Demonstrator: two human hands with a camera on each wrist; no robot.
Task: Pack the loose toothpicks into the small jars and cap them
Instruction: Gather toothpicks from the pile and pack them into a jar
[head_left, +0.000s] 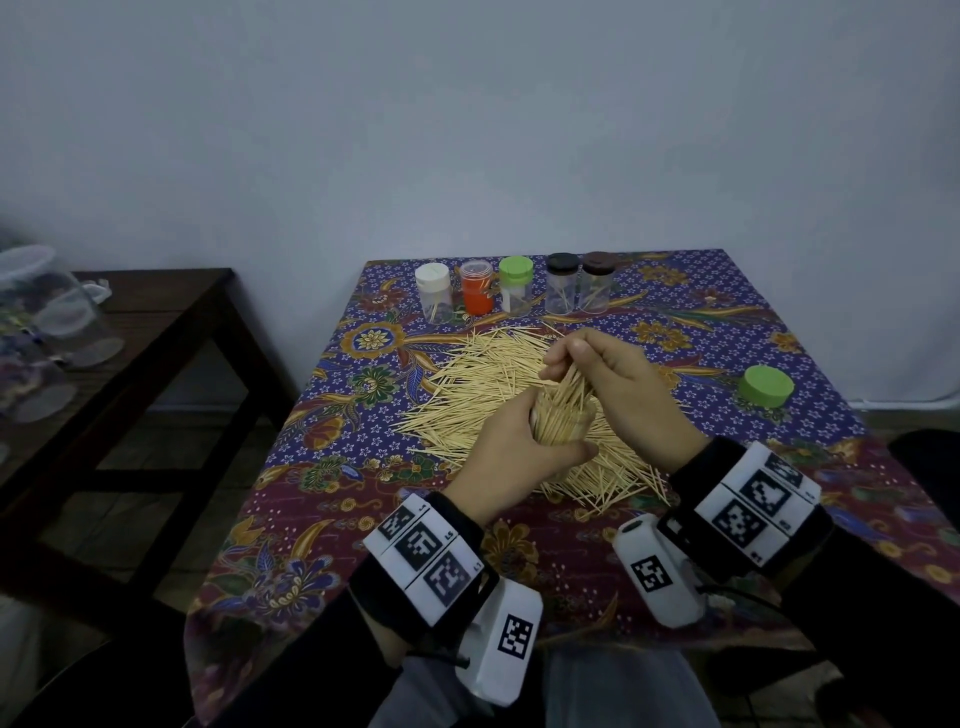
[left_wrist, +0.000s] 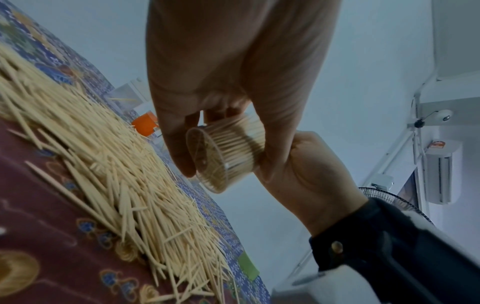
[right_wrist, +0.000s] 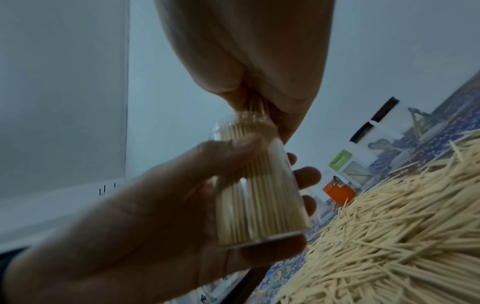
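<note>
Toothpicks (head_left: 483, 395) lie in a big loose heap across the middle of the patterned cloth (head_left: 519, 561), and right over that heap the filling is under way! Left hand (head_left: 511, 447) is wrapped round a clear jar (right_wrist: 259, 197), thumb on one side and fingers round the far side, holding it off the cloth and tilted. That jar looks packed nearly tight with upright sticks, as the left wrist view confirms through its base. Right hand (head_left: 618, 384) pinches a small bunch (head_left: 566, 395) and feeds it down into the jar's mouth, fingertips right at the rim. So, by my reading, this is the topping-up stage for this jar, not yet capping. Its likely lid, a green cap (head_left: 768, 392), waits well off to the right. On the far side stands a row of five jars (head_left: 511, 288), lids on, with only a few sticks visible inside some. Next move calls for easing the bunch in straight so the tips don't catch, then letting go and reaching right for that cap.
</note>
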